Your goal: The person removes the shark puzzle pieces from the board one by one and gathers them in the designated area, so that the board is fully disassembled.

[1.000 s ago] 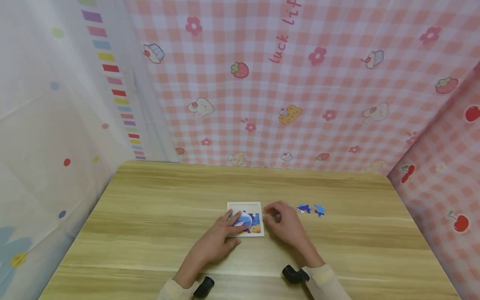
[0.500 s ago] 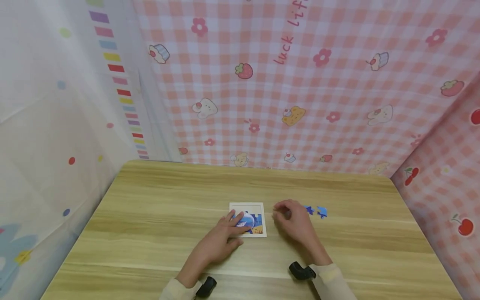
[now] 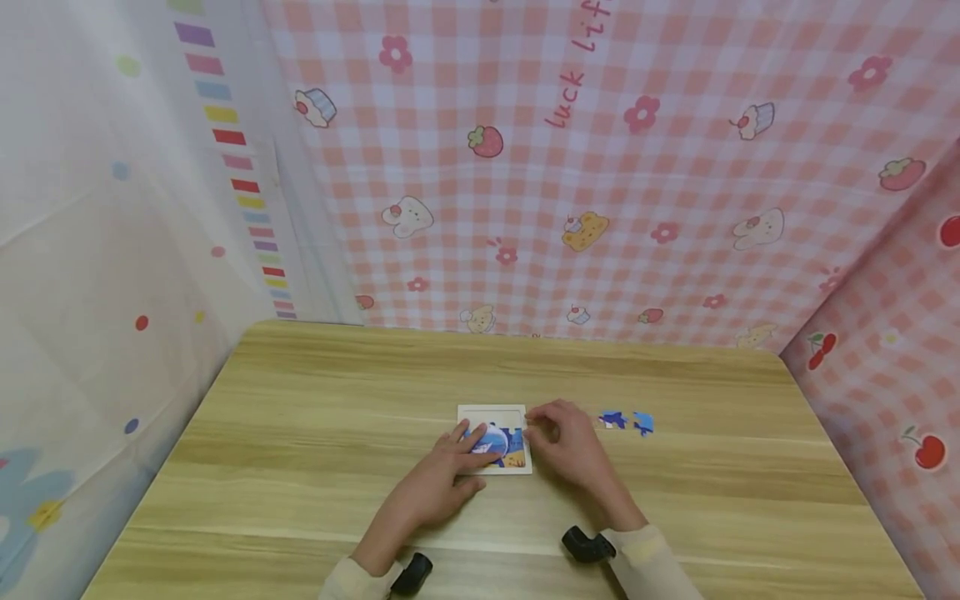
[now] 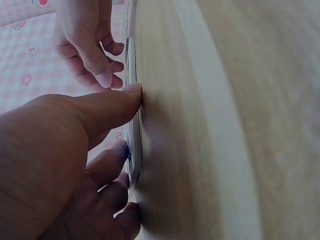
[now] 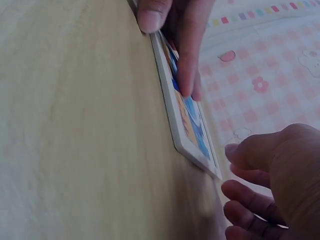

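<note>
Evidently the left hand (image 3: 433,482) lies over a jigsaw puzzle (image 3: 516,438), its fingers fairly straight and spread on the printed pieces while the thumb touches the near edge of the white puzzle frame (image 3: 528,463). That frame sits flat on the wooden table (image 3: 337,400), blue and yellow-orange pieces filling its lower part and a pale backing showing along its far side. Just beside the frame's right edge is the right hand (image 3: 572,442), thumb and fingers loosely bent with their tips slightly apart; whether it touches the frame I cannot tell. To its right lie a dark blue puzzle piece (image 3: 612,419) and, near that, a lighter blue puzzle piece (image 3: 642,422). Pink-checked cloth (image 3: 540,179) hangs behind the table.
</note>
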`<state>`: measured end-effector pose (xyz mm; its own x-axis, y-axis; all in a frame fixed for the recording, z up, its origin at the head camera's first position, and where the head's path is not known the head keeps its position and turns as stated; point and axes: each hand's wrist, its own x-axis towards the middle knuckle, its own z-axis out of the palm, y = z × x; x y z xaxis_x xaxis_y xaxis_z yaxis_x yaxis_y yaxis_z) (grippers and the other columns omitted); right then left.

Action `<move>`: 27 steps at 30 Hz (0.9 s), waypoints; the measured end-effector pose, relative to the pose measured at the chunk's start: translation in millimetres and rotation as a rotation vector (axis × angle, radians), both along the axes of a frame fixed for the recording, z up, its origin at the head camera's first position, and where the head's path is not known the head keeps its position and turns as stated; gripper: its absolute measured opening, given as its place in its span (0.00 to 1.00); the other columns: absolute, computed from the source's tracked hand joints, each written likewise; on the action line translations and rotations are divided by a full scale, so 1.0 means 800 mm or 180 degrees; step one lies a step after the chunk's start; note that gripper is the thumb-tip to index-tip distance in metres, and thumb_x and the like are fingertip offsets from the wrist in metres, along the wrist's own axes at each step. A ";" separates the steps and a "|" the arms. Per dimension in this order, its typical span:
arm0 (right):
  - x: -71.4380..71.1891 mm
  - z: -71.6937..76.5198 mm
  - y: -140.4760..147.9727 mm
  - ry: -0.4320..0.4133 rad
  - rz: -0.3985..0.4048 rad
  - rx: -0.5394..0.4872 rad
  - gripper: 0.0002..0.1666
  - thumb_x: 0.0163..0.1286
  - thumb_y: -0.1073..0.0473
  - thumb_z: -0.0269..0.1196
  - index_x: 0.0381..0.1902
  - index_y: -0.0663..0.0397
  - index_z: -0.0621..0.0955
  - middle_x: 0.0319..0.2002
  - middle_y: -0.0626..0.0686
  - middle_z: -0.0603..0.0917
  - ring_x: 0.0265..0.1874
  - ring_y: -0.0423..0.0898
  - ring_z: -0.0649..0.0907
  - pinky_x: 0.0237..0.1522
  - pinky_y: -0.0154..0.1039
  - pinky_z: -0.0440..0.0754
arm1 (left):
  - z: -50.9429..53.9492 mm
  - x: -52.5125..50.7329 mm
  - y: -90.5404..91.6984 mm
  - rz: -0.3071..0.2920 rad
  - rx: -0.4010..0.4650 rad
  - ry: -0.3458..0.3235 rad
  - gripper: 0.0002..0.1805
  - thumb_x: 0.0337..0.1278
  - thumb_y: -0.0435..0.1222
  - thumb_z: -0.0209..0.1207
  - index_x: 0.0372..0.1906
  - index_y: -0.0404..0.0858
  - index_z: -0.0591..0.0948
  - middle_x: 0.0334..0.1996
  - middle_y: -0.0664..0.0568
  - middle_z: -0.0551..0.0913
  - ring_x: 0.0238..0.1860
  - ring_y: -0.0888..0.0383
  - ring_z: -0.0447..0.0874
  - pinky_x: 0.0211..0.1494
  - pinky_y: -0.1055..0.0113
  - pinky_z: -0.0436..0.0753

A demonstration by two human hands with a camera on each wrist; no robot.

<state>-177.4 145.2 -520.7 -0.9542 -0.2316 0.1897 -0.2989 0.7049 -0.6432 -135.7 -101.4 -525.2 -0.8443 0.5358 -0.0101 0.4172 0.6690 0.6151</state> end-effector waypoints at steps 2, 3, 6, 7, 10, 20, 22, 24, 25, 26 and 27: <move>0.001 -0.001 -0.004 -0.0063 0.0046 0.0035 0.12 0.64 0.58 0.73 0.45 0.52 0.88 0.44 0.50 0.86 0.42 0.44 0.80 0.46 0.42 0.80 | 0.001 0.000 0.000 -0.0002 0.0000 -0.0006 0.24 0.72 0.39 0.60 0.71 0.48 0.77 0.80 0.47 0.60 0.83 0.40 0.48 0.83 0.39 0.53; 0.001 -0.001 -0.006 -0.0093 0.0062 0.0065 0.11 0.64 0.58 0.73 0.45 0.51 0.88 0.44 0.50 0.86 0.41 0.43 0.79 0.45 0.41 0.79 | 0.001 0.000 0.000 -0.0004 0.0001 -0.0008 0.24 0.72 0.39 0.60 0.71 0.48 0.77 0.80 0.47 0.60 0.83 0.40 0.48 0.83 0.39 0.53; 0.002 -0.003 -0.010 -0.0146 0.0090 0.0140 0.11 0.64 0.58 0.73 0.44 0.50 0.88 0.43 0.48 0.84 0.38 0.41 0.76 0.42 0.38 0.77 | 0.002 0.000 0.000 -0.0003 0.0010 -0.0019 0.25 0.72 0.39 0.60 0.71 0.48 0.77 0.81 0.46 0.60 0.83 0.40 0.47 0.83 0.38 0.53; 0.003 -0.003 -0.011 -0.0145 0.0100 0.0158 0.10 0.64 0.58 0.73 0.44 0.50 0.88 0.42 0.48 0.83 0.37 0.41 0.75 0.41 0.37 0.76 | 0.002 0.000 0.000 -0.0003 0.0013 -0.0023 0.25 0.72 0.39 0.60 0.71 0.48 0.77 0.81 0.47 0.60 0.83 0.40 0.47 0.83 0.38 0.53; 0.004 -0.004 -0.013 -0.0096 0.0118 0.0202 0.10 0.64 0.58 0.74 0.43 0.50 0.88 0.40 0.47 0.82 0.35 0.40 0.74 0.40 0.37 0.75 | 0.002 0.000 0.001 0.0000 0.0009 -0.0034 0.25 0.72 0.39 0.60 0.71 0.48 0.77 0.81 0.46 0.60 0.83 0.39 0.47 0.83 0.38 0.53; 0.004 -0.003 -0.016 -0.0027 0.0110 0.0117 0.10 0.62 0.59 0.75 0.41 0.49 0.85 0.38 0.48 0.80 0.36 0.42 0.72 0.41 0.38 0.72 | 0.001 -0.001 0.001 0.0013 -0.0036 -0.0057 0.24 0.72 0.39 0.60 0.70 0.49 0.78 0.80 0.47 0.60 0.83 0.40 0.48 0.83 0.39 0.54; 0.004 -0.003 -0.016 -0.0061 0.0095 0.0055 0.10 0.63 0.60 0.74 0.39 0.48 0.83 0.36 0.47 0.80 0.35 0.42 0.73 0.40 0.37 0.73 | 0.000 -0.002 0.001 0.0010 -0.0038 -0.0053 0.24 0.72 0.39 0.60 0.70 0.49 0.78 0.80 0.47 0.60 0.83 0.40 0.48 0.83 0.38 0.54; 0.004 -0.003 -0.017 -0.0134 0.0098 -0.0054 0.09 0.64 0.62 0.73 0.38 0.47 0.83 0.33 0.46 0.81 0.34 0.41 0.75 0.38 0.35 0.74 | 0.001 -0.002 0.001 0.0009 -0.0027 -0.0056 0.24 0.71 0.39 0.60 0.70 0.48 0.78 0.80 0.47 0.60 0.83 0.40 0.48 0.83 0.38 0.54; 0.004 -0.003 -0.017 -0.0179 0.0097 -0.0118 0.08 0.64 0.62 0.73 0.38 0.48 0.83 0.32 0.45 0.81 0.33 0.40 0.76 0.37 0.33 0.75 | 0.001 -0.002 0.001 0.0011 -0.0025 -0.0055 0.24 0.71 0.39 0.60 0.70 0.48 0.78 0.80 0.46 0.60 0.83 0.40 0.48 0.83 0.38 0.54; 0.004 -0.004 -0.017 -0.0230 0.0092 -0.0189 0.08 0.65 0.63 0.72 0.38 0.48 0.83 0.31 0.44 0.81 0.32 0.39 0.77 0.36 0.32 0.76 | 0.001 -0.001 0.001 0.0010 -0.0019 -0.0057 0.24 0.71 0.39 0.60 0.70 0.48 0.78 0.80 0.46 0.60 0.83 0.40 0.48 0.83 0.38 0.53; 0.004 -0.004 -0.016 -0.0279 0.0083 -0.0253 0.08 0.65 0.64 0.72 0.38 0.48 0.83 0.30 0.44 0.82 0.31 0.38 0.78 0.35 0.31 0.77 | 0.002 -0.001 0.002 0.0010 -0.0009 -0.0061 0.24 0.71 0.39 0.60 0.70 0.47 0.78 0.80 0.46 0.60 0.83 0.40 0.47 0.83 0.38 0.53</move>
